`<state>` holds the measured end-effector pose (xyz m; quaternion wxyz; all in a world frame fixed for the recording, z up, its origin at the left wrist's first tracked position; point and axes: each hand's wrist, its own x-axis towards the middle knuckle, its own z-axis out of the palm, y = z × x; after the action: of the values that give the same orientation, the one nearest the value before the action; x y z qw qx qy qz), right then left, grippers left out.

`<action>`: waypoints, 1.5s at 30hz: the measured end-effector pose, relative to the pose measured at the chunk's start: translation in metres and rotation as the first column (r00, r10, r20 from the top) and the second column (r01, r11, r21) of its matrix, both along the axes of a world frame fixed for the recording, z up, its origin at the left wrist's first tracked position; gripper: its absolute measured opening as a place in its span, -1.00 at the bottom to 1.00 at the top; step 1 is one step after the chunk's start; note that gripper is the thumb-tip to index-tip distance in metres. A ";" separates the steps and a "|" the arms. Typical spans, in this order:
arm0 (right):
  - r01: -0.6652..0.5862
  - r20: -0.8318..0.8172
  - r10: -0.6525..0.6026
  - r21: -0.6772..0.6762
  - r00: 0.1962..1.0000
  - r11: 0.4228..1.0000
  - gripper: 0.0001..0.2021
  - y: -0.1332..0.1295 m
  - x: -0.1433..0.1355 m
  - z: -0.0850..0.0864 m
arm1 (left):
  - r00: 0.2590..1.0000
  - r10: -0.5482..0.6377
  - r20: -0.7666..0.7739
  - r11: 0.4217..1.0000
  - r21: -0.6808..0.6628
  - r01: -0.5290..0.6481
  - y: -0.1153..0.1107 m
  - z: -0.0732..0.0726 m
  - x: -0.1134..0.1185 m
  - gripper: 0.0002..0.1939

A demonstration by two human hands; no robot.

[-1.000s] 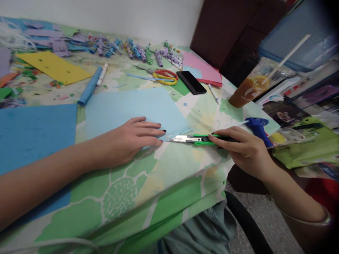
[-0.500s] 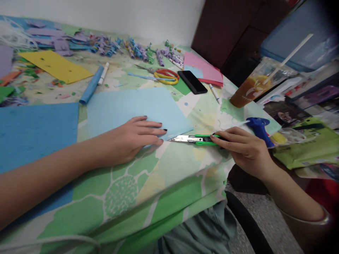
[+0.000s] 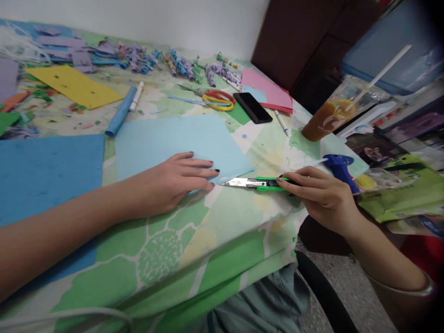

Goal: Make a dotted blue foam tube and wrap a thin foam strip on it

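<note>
Centrally, gripped in right hand [image 3: 322, 196]: green snap-off utility knife [image 3: 266, 184], long axis along nine-to-three o'clock, blade tip at near edge of light-blue paper sheet [image 3: 173, 138], ten o'clock from that hand. Nearer to sheet: left hand [image 3: 173, 181], laid flat on it with fingers slightly spread.

Hands [image 3: 176, 180]: dark nail polish [image 3: 217, 170]; pale band [image 3: 412, 292] round right arm [image 3: 385, 259]; grey-green trousers [image 3: 258, 300].

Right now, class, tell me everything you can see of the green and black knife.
The knife has a green and black handle and a shiny, metal-looking blade, slid out. It is held roughly level, pointing toward the left hand, the blade at an edge of the light blue paper. The right hand grips the handle and hides its rear end.
</note>
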<state>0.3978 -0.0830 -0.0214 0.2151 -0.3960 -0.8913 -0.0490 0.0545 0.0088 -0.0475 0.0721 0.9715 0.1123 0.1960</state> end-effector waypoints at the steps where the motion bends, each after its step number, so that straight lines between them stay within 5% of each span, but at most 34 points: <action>1: 0.005 0.002 -0.005 0.000 1.000 1.000 -0.47 0.000 0.000 0.000 | 1.000 -0.002 0.000 1.000 -0.001 0.002 0.000 0.000 0.000 -0.61; 45: -0.056 -0.042 0.057 0.024 0.997 0.998 -0.48 0.000 -0.007 0.000 | 0.999 -0.001 0.038 0.997 -0.076 0.004 0.000 0.002 -0.003 -0.65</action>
<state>0.3904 -0.0833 -0.0216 0.2399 -0.3692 -0.8967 -0.0445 0.0516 0.0085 -0.0457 0.1113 0.9642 0.1173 0.2101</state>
